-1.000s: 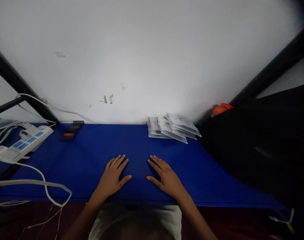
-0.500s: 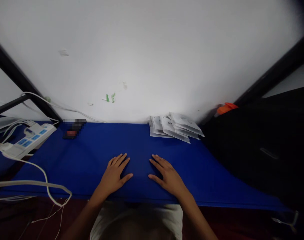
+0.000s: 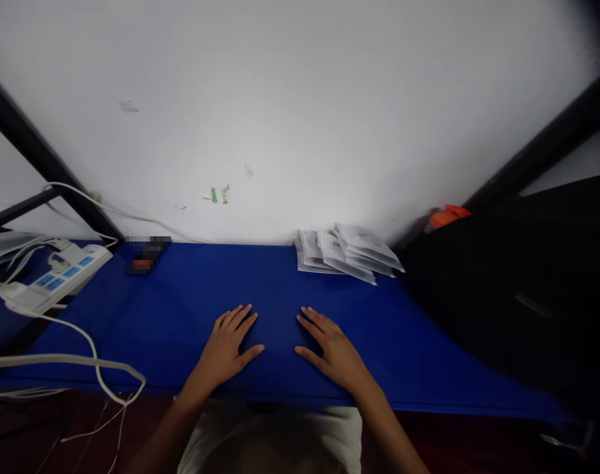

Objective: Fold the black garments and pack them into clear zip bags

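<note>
My left hand [image 3: 226, 345] lies flat on the blue table [image 3: 181, 309], palm down, fingers stretched out and slightly apart. My right hand [image 3: 329, 349] rests the same way a short gap to its right. Neither hand holds anything. A fanned stack of white flat packets [image 3: 346, 253] sits at the back of the table against the wall, beyond my right hand and out of its reach.
A white power strip [image 3: 57, 276] with cables lies at the far left; white cords [image 3: 82, 365] loop over the table's left front corner. A small dark object [image 3: 146, 253] sits at the back left. A black mass [image 3: 507, 296] with an orange item [image 3: 445, 215] borders the right.
Both hands stay flat in the same spot. Only the camera view has shifted slightly.
</note>
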The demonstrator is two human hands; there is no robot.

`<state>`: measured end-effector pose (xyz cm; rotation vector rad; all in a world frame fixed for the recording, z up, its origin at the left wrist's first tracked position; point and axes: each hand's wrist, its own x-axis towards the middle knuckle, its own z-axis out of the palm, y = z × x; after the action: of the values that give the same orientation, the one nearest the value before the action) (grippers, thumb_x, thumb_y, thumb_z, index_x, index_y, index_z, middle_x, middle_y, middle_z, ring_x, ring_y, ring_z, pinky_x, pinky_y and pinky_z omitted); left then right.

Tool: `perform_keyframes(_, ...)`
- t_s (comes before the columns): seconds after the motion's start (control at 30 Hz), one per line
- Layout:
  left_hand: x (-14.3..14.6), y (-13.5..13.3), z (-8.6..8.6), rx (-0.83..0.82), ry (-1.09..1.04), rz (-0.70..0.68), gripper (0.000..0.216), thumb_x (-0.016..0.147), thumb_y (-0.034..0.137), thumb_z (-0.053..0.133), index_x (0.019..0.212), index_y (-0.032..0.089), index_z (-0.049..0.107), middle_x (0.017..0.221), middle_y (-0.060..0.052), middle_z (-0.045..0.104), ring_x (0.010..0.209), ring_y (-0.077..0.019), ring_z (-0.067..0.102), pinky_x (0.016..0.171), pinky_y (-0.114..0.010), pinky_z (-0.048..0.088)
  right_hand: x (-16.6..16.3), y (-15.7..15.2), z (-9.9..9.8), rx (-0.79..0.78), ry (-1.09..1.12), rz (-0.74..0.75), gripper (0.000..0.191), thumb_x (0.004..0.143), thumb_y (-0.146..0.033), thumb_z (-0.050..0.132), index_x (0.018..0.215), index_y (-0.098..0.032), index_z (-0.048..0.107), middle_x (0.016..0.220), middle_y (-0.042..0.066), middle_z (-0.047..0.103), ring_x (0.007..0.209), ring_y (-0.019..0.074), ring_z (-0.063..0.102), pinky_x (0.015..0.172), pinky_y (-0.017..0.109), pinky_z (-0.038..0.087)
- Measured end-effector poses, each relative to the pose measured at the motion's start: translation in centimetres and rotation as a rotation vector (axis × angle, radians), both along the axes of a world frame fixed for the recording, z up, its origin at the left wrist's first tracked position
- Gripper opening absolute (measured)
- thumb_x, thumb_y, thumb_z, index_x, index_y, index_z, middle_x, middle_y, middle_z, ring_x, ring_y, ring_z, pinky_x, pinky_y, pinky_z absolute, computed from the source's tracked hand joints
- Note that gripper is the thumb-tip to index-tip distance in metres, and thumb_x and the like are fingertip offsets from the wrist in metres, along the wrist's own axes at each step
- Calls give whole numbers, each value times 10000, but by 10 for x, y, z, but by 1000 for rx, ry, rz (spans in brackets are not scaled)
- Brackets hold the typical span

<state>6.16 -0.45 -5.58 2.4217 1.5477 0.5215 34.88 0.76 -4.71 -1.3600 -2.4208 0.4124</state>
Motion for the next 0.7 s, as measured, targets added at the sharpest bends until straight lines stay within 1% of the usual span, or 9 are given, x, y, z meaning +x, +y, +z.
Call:
perform_keyframes(0.17,0,0,2,-16,4,5,623,913,613,479,1441,286,418,1515,-73,424,1402,-302,363,1122,-538,304,0,0,-2,11,17,4,596,909,-521,566,1422,-233,473,1503,121,425,1384,311,397,1113,562,367)
perform_keyframes(0.37,0,0,3,-30,17,4,626,915,627,462,1442,292,414,1521,-68,415,1406,-300,358,1125,-531,304,3,0,0,22,9,20,551,921,-475,569,1409,-232,490,1494,119,440,1384,306,399,1105,544,383)
perform_keyframes(0.53,1,0,5,-52,21,7,631,917,629,455,1450,296,399,1529,-63,403,1411,-299,350,1132,-529,295,4,2,3,23,7,41,538,927,-476,556,1396,-216,504,1478,139,458,1371,312,417,1089,547,400)
perform_keyframes(0.7,1,-1,6,-52,16,1,633,919,623,459,1453,290,395,1527,-72,404,1411,-303,349,1128,-537,295,2,1,1,42,1,38,529,934,-456,550,1399,-208,495,1477,145,458,1369,313,420,1085,557,400)
